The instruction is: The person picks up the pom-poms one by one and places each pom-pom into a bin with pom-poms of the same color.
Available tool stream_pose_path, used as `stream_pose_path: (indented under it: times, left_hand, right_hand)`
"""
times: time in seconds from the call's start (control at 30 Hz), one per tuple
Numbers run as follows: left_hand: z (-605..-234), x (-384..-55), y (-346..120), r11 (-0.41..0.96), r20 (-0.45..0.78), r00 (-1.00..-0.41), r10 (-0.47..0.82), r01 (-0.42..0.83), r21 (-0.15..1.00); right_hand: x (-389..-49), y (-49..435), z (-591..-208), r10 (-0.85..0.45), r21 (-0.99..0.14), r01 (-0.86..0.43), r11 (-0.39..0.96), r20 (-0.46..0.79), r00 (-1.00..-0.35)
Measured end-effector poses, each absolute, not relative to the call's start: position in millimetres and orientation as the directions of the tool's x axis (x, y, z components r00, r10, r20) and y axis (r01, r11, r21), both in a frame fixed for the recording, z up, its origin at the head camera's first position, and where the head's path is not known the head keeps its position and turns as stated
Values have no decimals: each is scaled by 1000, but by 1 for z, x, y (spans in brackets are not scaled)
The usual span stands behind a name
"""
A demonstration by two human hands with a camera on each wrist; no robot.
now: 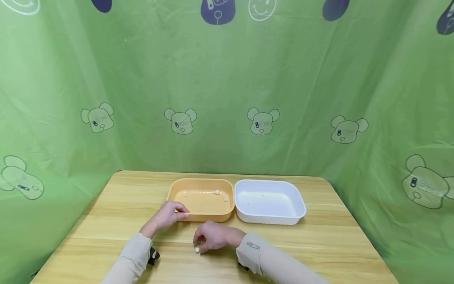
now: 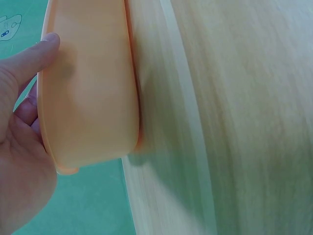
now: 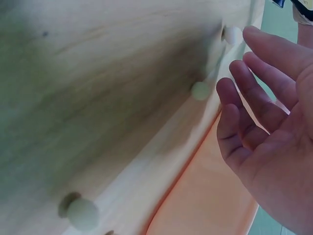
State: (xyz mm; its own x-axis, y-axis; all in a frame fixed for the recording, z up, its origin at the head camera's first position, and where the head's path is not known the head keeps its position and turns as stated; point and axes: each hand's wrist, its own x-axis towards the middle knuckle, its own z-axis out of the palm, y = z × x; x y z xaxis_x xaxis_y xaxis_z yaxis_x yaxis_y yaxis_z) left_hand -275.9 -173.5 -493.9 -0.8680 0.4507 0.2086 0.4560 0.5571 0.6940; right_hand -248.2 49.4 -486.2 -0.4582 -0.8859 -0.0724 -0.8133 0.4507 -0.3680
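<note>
In the head view my left hand (image 1: 169, 214) holds the front left rim of an orange plastic tray (image 1: 213, 217). The left wrist view shows the thumb on the outside of the tray wall (image 2: 93, 93) and the other fingers behind the rim. My right hand (image 1: 214, 236) is over the table in front of that tray, fingers loosely bent. Close to its thumb tip lies a small white ball (image 1: 197, 250). From the right wrist, the ball near the thumb (image 3: 233, 35) appears unheld, and two more pale balls, one nearer (image 3: 83, 214) and one mid-view (image 3: 199, 91), rest on the wood.
Inside the orange tray are small white balls, one larger (image 1: 217, 192). A white tray (image 1: 269, 220) stands right beside it, with tiny yellowish bits (image 1: 248, 203) on its bottom. Both trays sit toward the back of the wooden table (image 1: 330, 236), before a green curtain (image 1: 220, 150).
</note>
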Motion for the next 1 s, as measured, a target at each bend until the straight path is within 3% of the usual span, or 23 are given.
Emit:
stream_pose_path:
  times: [0.33, 1.0]
  left_hand:
    - [-494, -278, -175, 551, 207, -868, 451, 453, 701]
    - [-497, -279, -175, 551, 204, -874, 442, 444, 707]
  right_hand:
    - [-250, 47, -489, -878, -344, -812, 472, -103, -467]
    - [-251, 43, -492, -905, -271, -864, 424, -81, -418]
